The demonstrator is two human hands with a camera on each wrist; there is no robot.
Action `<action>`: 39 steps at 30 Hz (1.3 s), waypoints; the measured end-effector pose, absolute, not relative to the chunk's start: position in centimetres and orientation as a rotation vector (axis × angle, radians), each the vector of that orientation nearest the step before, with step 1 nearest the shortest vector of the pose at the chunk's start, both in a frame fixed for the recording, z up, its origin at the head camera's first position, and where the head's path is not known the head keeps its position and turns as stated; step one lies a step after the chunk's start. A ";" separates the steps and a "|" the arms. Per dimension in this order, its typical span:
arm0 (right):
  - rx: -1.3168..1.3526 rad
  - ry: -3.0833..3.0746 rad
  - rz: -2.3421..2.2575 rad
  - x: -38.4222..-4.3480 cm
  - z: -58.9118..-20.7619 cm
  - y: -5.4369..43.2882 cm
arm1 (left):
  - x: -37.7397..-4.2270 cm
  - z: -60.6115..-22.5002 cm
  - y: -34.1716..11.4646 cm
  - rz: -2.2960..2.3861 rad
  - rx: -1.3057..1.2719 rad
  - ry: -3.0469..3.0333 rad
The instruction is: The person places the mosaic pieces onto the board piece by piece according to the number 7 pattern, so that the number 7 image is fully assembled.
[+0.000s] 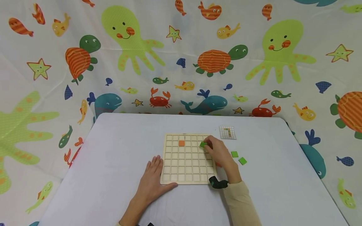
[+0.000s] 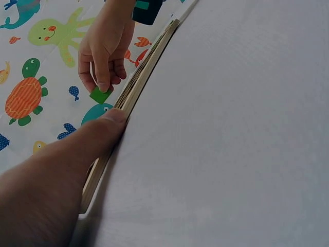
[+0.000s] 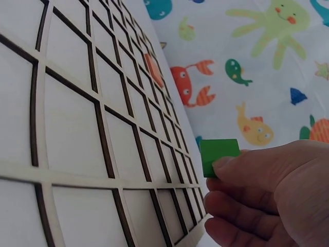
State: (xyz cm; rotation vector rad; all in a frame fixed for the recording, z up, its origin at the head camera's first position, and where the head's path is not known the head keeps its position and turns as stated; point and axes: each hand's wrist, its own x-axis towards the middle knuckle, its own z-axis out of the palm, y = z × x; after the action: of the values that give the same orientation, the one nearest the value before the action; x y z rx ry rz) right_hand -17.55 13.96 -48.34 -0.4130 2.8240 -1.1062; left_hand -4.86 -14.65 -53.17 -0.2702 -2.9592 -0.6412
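Green tile (image 3: 218, 149) sits between the thumb and bent fingers of the right hand (image 1: 220, 153), pinched near one edge; in the head view it is just right of centre, over the upper right part of the gridded board (image 1: 188, 169). The left hand (image 1: 150, 182) lies at the board's lower left corner, its fingers straight along the left side and its thumb stretched along the near edge.

Careful work here would mean turning the tile until its sides run parallel with the grid lines, then lowering it flat, since a tilted corner could catch on the raised dividers. A light pinch at the edge should make release easier, and steady pressure from the left hand should stop the board sliding on the desk (image 1: 107, 150). Checking the small patterned card (image 1: 227, 132), to the upper right of the board, before letting go seems wise.

As for looks, the tile is a thin, flat square, plain bright green, with a darker side edge showing in the right wrist view. An orange tile (image 1: 181, 143) lies in the board's second row, third column from the left.
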 end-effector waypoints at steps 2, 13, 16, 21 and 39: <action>-0.438 2.816 -1.126 -17.7 -48.4 13.8 | -4.8 -53.2 -14.7 -0.639 -0.270 -2.959; -0.504 2.813 -1.087 -18.6 -48.7 12.4 | -4.8 -53.1 -14.6 -0.628 -0.265 -2.959; -0.516 2.811 -1.091 -18.8 -48.9 12.1 | -4.8 -53.2 -14.6 -0.624 -0.270 -2.956; -0.507 2.798 -1.096 -19.1 -49.1 11.5 | -4.8 -53.2 -14.7 -0.625 -0.273 -2.954; -0.533 2.811 -1.071 -19.8 -49.8 9.9 | -4.9 -53.3 -14.7 -0.618 -0.279 -2.958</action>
State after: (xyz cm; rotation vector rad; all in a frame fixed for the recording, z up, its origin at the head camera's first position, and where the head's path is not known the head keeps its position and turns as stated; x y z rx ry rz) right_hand -19.78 9.89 -49.77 -0.5334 2.8114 -1.0711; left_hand -4.87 -14.73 -53.30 -0.2788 -2.9581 -0.6176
